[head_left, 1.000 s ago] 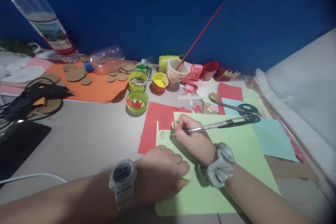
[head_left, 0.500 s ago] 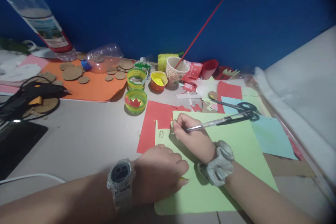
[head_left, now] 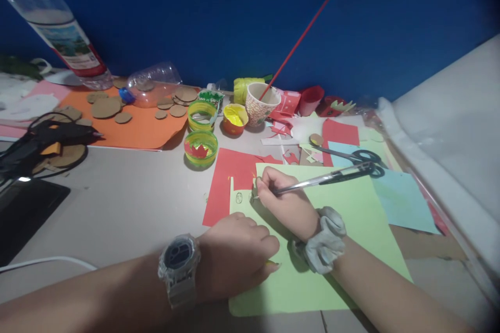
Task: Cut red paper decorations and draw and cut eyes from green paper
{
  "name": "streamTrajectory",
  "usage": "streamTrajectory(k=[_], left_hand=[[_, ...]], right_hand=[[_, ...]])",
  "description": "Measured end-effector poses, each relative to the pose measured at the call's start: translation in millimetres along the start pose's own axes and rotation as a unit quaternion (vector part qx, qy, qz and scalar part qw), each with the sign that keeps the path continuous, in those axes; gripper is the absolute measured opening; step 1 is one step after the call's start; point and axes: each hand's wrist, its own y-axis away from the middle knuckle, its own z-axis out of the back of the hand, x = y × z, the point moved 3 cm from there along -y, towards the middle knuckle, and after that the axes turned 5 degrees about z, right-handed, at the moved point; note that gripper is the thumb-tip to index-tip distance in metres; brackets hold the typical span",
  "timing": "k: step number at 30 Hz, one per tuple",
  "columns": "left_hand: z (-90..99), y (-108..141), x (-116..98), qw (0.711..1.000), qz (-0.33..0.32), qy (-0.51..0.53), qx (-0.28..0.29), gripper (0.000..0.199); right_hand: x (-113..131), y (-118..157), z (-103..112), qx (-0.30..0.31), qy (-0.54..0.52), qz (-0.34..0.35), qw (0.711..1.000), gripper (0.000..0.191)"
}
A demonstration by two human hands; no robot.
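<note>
My right hand (head_left: 288, 199) grips a pen (head_left: 312, 182) with a clear barrel and black end. Its tip meets the light green paper (head_left: 344, 281) close to the upper left edge, by a small drawn oval (head_left: 239, 197). A second mark beside the tip is partly hidden by my fingers. Curled on the lower left of the same paper is my left hand (head_left: 244, 255); a bit of yellow shows by its thumb, and what it holds is mostly hidden. Red paper (head_left: 219, 195) lies under the green sheet's upper left corner.
Black scissors (head_left: 367, 158) lie on blue paper (head_left: 406, 200) at right. Behind stand a cup (head_left: 262, 106) with a red stick and a yellow paint pot (head_left: 235, 117). At left are a glue gun (head_left: 42, 140), a phone (head_left: 31, 218) and a tall bottle (head_left: 70, 36).
The view has shifted very slightly. The pen stays at nearly the same spot beside the drawn oval, and my left hand stays on the paper.
</note>
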Motion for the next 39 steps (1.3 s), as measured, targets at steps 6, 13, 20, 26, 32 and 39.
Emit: streamTrajectory(k=[6, 13, 20, 26, 32, 39], left_hand=[[-0.9, 0.8, -0.4, 1.0, -0.002, 0.002, -0.003, 0.023], [1.9, 0.4, -0.3, 1.0, 0.004, -0.003, 0.006, 0.022], [1.0, 0.0, 0.1, 1.0, 0.003, 0.002, 0.006, 0.022], [2.0, 0.1, 0.5, 1.0, 0.004, 0.001, 0.014, 0.022], [1.8, -1.0, 1.4, 1.0, 0.004, 0.0, 0.019, 0.022], [1.6, 0.7, -0.3, 1.0, 0.003, -0.004, 0.018, 0.022]], right_hand=[[-2.6, 0.2, -0.9, 0.001, -0.012, -0.012, 1.0, 0.025], [-2.9, -0.3, -1.2, 0.008, -0.011, -0.011, 1.0, 0.024], [-3.0, 0.5, -1.6, 0.008, -0.01, -0.008, 1.0, 0.023], [-1.8, 0.3, -1.0, 0.003, -0.009, 0.0, 1.0, 0.022], [-2.2, 0.3, 0.6, 0.001, -0.023, -0.006, 1.0, 0.022], [-1.7, 0.1, 0.3, -0.001, -0.017, 0.003, 1.0, 0.023]])
